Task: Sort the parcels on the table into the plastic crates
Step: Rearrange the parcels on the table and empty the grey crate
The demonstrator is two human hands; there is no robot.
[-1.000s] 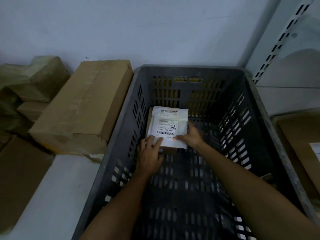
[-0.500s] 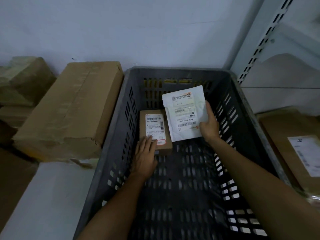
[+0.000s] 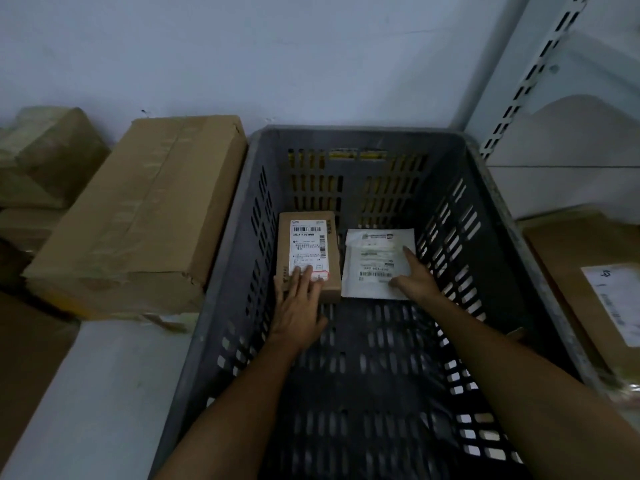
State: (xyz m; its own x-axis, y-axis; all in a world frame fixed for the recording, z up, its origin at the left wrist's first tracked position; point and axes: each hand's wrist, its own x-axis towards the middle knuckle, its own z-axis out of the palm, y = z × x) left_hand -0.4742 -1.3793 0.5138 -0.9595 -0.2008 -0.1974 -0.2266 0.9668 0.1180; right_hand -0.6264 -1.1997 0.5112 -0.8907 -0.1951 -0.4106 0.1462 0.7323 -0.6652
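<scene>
Hands resting flat on two parcels in crate

Left forearm reaches forward from the lower edge of view into the grey plastic crate (image 3: 353, 142). Left hand (image 3: 299, 306) lies palm down, fingers straight and close together, gripping nothing. Its fingertips rest on the near end of the small cardboard box (image 3: 308, 247), over the lower part of its white label. Right forearm enters from the lower right at a slant. Right hand (image 3: 414, 278) is likewise flat and spread, forefinger stretched along the white mailer (image 3: 375, 258), thumb at the mailer's near edge; nothing is pinched. Box and mailer lie side by side on the crate floor at its far end, box left, mailer right, edges just beside each other; whether they touch cannot be told. Outside the crate, a large taped carton (image 3: 138, 216) lies just beside its left wall, and a labelled carton (image 3: 568, 271) sits to the right
</scene>
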